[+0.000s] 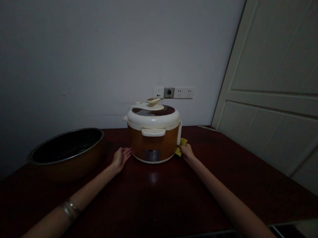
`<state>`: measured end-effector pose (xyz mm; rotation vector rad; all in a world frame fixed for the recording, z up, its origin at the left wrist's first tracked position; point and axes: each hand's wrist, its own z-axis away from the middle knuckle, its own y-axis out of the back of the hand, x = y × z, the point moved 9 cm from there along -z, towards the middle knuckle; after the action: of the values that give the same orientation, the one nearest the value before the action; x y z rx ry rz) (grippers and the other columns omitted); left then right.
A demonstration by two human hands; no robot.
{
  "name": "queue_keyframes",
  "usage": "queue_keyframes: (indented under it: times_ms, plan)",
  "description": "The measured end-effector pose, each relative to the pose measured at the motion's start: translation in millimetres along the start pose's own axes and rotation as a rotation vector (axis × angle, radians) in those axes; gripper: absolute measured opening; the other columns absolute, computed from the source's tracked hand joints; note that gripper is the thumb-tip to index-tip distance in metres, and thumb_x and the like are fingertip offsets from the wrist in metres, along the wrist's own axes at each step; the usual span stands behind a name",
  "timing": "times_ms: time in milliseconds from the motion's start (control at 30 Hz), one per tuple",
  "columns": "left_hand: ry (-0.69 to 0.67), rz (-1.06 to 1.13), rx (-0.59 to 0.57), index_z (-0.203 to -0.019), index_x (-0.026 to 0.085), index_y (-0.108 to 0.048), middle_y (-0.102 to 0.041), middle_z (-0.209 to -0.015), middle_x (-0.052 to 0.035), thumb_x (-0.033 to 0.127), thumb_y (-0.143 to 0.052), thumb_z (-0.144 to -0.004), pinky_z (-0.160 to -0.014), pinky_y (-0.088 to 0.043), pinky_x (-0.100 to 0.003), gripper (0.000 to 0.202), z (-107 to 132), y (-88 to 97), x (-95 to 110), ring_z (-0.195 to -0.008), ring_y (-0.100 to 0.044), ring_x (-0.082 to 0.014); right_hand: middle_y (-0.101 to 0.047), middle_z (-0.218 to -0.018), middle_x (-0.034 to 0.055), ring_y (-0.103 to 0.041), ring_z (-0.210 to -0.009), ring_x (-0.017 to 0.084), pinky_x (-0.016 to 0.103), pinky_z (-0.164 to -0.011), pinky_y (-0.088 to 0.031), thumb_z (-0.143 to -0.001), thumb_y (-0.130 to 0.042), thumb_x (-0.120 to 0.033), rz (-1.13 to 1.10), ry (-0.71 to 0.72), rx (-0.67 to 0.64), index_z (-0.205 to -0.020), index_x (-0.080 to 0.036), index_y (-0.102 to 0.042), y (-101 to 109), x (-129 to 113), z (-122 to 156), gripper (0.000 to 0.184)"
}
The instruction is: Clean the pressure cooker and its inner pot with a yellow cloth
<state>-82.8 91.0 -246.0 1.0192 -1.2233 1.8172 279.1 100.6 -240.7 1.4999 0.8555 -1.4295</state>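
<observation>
A brown and cream electric pressure cooker stands upright on the dark red table, its lid on and a knob on top. My left hand rests at the cooker's lower left side, fingers stretched out and their tips touching its base. On the other side, my right hand is closed on a yellow cloth, which is pressed to the cooker's lower right side. Part of the cloth is hidden behind the hand and the cooker.
At the left stands a large brown pot with a dark inside and a metal rim. Wall sockets sit behind the cooker on the pale wall. A white panelled door rises along the right. Something dark shows below the table's front edge.
</observation>
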Motion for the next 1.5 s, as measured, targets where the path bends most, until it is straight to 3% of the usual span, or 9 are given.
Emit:
queue_keyframes:
  times_ms: [133, 200, 567, 867, 1033, 1167, 1300, 1400, 1500]
  plan:
    - [0.000, 0.006, -0.024, -0.078, 0.013, -0.056, -0.068, -0.095, -0.0138, 0.009, -0.036, -0.082, -0.084, -0.051, -0.027, 0.021, 0, -1.9, -4, -0.080, -0.066, -0.0138, -0.066, -0.083, 0.0045, -0.064, -0.072, 0.015, 0.024, -0.063, -0.052, -0.083, -0.055, -0.016, -0.154, 0.012, 0.048, -0.091, -0.013, -0.058, -1, 3, 22, 0.009]
    - [-0.008, 0.005, -0.016, -0.077, 0.013, -0.056, -0.068, -0.096, -0.0143, 0.009, -0.035, -0.082, -0.085, -0.050, -0.027, 0.022, -1, -2.2, -5, -0.081, -0.066, -0.0138, -0.067, -0.079, 0.0049, -0.065, -0.071, 0.016, 0.023, -0.060, -0.051, -0.076, -0.053, -0.012, -0.208, 0.026, 0.066, -0.088, -0.014, -0.056, -1, 4, 34, 0.013]
    - [-0.058, -0.010, 0.032, -0.077, 0.012, -0.058, -0.068, -0.099, -0.0159, 0.007, -0.035, -0.083, -0.092, -0.049, -0.031, 0.023, 0, -3.6, -6, -0.097, -0.065, -0.0173, -0.067, -0.084, 0.0068, -0.065, -0.076, 0.020, 0.027, -0.067, -0.051, -0.063, -0.053, -0.025, -0.363, 0.038, 0.076, -0.090, -0.017, -0.052, -28, 19, 109, 0.028]
    - [-0.073, -0.027, 0.048, -0.077, 0.011, -0.056, -0.064, -0.111, -0.0181, 0.012, -0.030, -0.090, -0.095, -0.047, -0.033, 0.029, 1, -4.7, -7, -0.098, -0.065, -0.0173, -0.065, -0.081, 0.0035, -0.063, -0.077, 0.022, 0.032, -0.071, -0.049, -0.058, -0.061, -0.030, -0.394, -0.080, 0.051, -0.084, -0.020, -0.052, -47, 31, 142, 0.029]
    - [-0.068, -0.032, 0.022, -0.077, 0.012, -0.056, -0.066, -0.105, -0.0157, 0.010, -0.034, -0.088, -0.092, -0.048, -0.031, 0.024, 5, -4.9, -4, -0.086, -0.067, -0.0139, -0.066, -0.083, 0.0050, -0.063, -0.081, 0.026, 0.037, -0.073, -0.050, -0.050, -0.069, -0.033, -0.474, -0.170, -0.246, -0.088, -0.017, -0.057, -86, 24, 184, 0.043]
    - [-0.091, -0.041, 0.040, -0.085, 0.012, -0.055, -0.066, -0.103, -0.0142, 0.012, -0.041, -0.087, -0.088, -0.049, -0.030, 0.014, 20, 9.5, 7, -0.078, -0.067, -0.0130, -0.069, -0.084, 0.0051, -0.064, -0.083, 0.026, 0.036, -0.074, -0.049, -0.050, -0.068, -0.028, -0.479, -0.206, -0.422, -0.088, -0.016, -0.061, -105, 3, 208, 0.040]
    - [-0.137, -0.086, -0.132, -0.102, 0.011, -0.058, -0.069, -0.095, -0.0147, 0.025, -0.049, -0.086, -0.082, -0.051, -0.034, 0.023, 61, 10.8, 16, -0.082, -0.068, -0.0194, -0.070, -0.073, 0.0042, -0.065, -0.072, 0.024, 0.036, -0.071, -0.049, -0.049, -0.063, -0.023, -0.483, -0.229, -0.585, -0.086, -0.014, -0.064, -119, -13, 210, 0.038]
    - [0.001, -0.183, -0.365, -0.102, 0.011, -0.064, -0.071, -0.095, -0.0141, 0.035, -0.063, -0.078, -0.078, -0.051, -0.033, 0.033, 101, -0.6, 2, -0.084, -0.068, -0.0227, -0.070, -0.073, 0.0048, -0.065, -0.073, 0.025, 0.036, -0.070, -0.049, -0.048, -0.063, -0.021, -0.462, -0.234, -0.654, -0.086, -0.014, -0.063, -132, -15, 208, 0.039]
    - [0.138, -0.335, -0.531, -0.096, 0.008, -0.069, -0.072, -0.096, -0.0146, 0.031, -0.072, -0.070, -0.078, -0.050, -0.030, 0.034, 127, -2.9, -10, -0.084, -0.068, -0.0224, -0.070, -0.077, 0.0047, -0.066, -0.077, 0.026, 0.036, -0.073, -0.049, -0.047, -0.065, -0.019, -0.444, -0.204, -0.713, -0.088, -0.015, -0.061, -141, -18, 207, 0.041]
